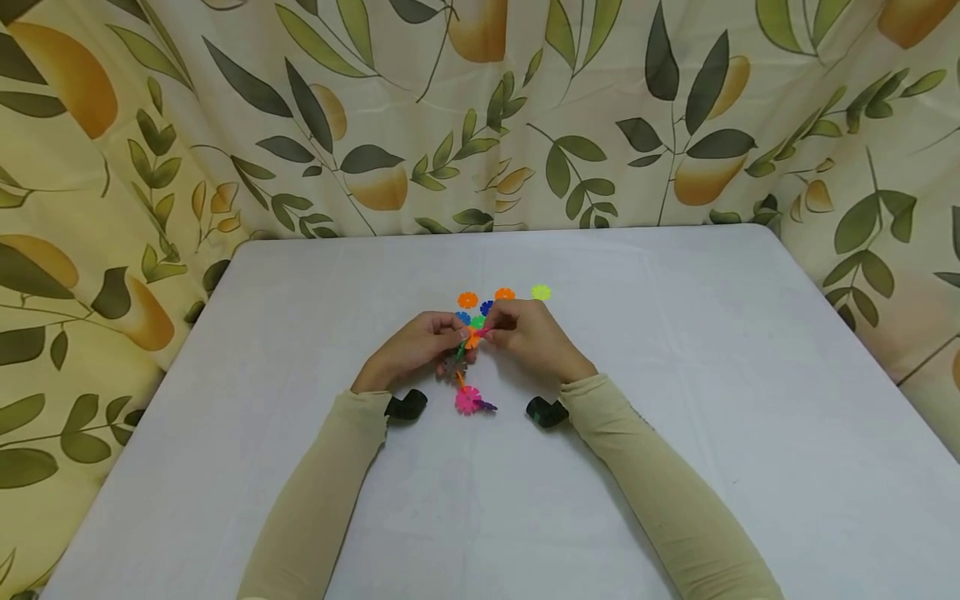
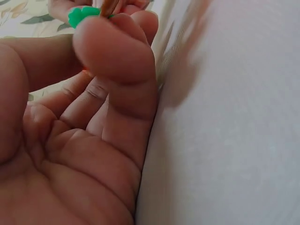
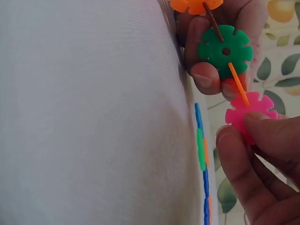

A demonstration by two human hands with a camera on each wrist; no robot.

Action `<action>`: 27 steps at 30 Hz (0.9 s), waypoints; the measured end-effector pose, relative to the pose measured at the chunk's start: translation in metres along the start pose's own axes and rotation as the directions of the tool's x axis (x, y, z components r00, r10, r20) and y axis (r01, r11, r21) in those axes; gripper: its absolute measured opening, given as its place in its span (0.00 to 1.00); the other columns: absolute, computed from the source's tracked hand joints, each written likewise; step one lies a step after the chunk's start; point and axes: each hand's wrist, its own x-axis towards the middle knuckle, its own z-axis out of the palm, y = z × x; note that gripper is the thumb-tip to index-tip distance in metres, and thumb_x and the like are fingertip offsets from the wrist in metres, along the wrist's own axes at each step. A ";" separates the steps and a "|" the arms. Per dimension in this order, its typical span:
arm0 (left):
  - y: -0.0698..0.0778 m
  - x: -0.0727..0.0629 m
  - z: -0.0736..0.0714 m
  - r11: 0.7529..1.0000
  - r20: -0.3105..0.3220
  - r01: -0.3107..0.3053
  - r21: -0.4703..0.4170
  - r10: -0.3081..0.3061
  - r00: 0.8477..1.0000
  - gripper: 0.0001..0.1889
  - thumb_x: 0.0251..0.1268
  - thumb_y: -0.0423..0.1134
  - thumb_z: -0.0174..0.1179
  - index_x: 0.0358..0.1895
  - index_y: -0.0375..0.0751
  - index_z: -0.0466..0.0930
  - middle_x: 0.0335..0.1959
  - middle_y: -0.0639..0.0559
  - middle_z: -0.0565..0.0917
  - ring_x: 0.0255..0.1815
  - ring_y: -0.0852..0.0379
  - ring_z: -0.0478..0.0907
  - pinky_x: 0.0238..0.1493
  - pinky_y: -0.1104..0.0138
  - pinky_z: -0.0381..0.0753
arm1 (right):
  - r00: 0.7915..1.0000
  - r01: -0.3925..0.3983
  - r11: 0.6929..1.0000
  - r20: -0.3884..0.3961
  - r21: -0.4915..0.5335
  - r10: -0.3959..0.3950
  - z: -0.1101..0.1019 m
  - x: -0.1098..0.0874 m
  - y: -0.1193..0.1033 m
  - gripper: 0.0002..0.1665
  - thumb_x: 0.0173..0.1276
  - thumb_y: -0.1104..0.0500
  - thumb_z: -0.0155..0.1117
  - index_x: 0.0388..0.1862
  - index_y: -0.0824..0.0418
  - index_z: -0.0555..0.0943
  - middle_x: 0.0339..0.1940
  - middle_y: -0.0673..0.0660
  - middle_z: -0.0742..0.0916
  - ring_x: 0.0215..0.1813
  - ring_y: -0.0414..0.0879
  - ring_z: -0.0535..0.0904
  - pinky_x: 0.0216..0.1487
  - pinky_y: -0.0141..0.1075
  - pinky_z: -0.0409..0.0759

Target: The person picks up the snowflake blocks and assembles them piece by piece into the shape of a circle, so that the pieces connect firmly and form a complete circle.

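Note:
My left hand [image 1: 416, 346] holds a chain of notched plastic discs by its upper end, near an orange disc [image 1: 472, 338]. A pink disc [image 3: 251, 112] is pinched between thumb and fingers of my right hand [image 1: 536, 337]. In the right wrist view the pink disc meets an edge-on orange disc [image 3: 238, 83], which is slotted into a green disc [image 3: 226, 51]. Lower down, the chain hangs toward me to another pink disc [image 1: 468, 400] and a purple disc [image 1: 487, 406]. In the left wrist view, thumb and fingers hide most of the chain; a green disc [image 2: 84, 17] shows beyond them.
Loose discs lie just beyond my hands: orange ones [image 1: 468, 300], a yellow-green one [image 1: 542, 292], blue ones [image 1: 487, 307] and a green one [image 1: 477, 321]. A white cloth covers the table [image 1: 675, 333]. Dark curved objects [image 1: 408, 406] sit by both cuffs. Patterned curtains [image 1: 480, 125] hang behind.

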 end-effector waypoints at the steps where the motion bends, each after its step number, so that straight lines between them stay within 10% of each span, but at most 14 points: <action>1: 0.000 0.000 -0.001 1.000 0.002 0.000 0.000 0.000 1.000 0.11 0.87 0.35 0.53 0.46 0.31 0.80 0.37 0.42 0.89 0.32 0.52 0.79 0.26 0.68 0.78 | 1.000 0.004 1.000 0.001 -0.004 -0.004 0.000 0.000 0.000 0.09 0.68 0.76 0.71 0.33 0.64 0.85 0.34 0.56 0.88 0.39 0.50 0.83 0.46 0.41 0.83; 14: 0.001 -0.004 -0.010 0.998 0.051 0.061 -0.031 -0.060 0.997 0.19 0.88 0.38 0.50 0.67 0.26 0.76 0.38 0.45 0.86 0.32 0.52 0.79 0.33 0.67 0.83 | 0.993 -0.097 0.995 -0.067 0.005 0.097 -0.018 0.003 0.000 0.11 0.74 0.71 0.64 0.52 0.69 0.86 0.49 0.64 0.90 0.44 0.56 0.87 0.49 0.45 0.84; 20: 0.002 -0.005 -0.012 0.993 0.035 0.115 0.015 -0.115 0.993 0.22 0.89 0.45 0.51 0.66 0.28 0.81 0.38 0.44 0.86 0.31 0.52 0.79 0.35 0.68 0.83 | 0.979 -0.164 0.967 -0.153 -0.197 0.135 -0.030 0.003 0.011 0.14 0.76 0.68 0.63 0.56 0.72 0.85 0.50 0.67 0.87 0.48 0.60 0.83 0.53 0.52 0.83; 27: 0.004 -0.003 -0.006 0.994 0.060 0.105 0.026 -0.107 0.992 0.21 0.88 0.46 0.52 0.65 0.33 0.82 0.39 0.43 0.85 0.36 0.50 0.79 0.34 0.68 0.82 | 0.982 -0.191 0.930 -0.071 -0.314 0.177 -0.033 0.004 0.027 0.19 0.74 0.67 0.61 0.60 0.72 0.85 0.46 0.71 0.84 0.48 0.62 0.79 0.52 0.53 0.80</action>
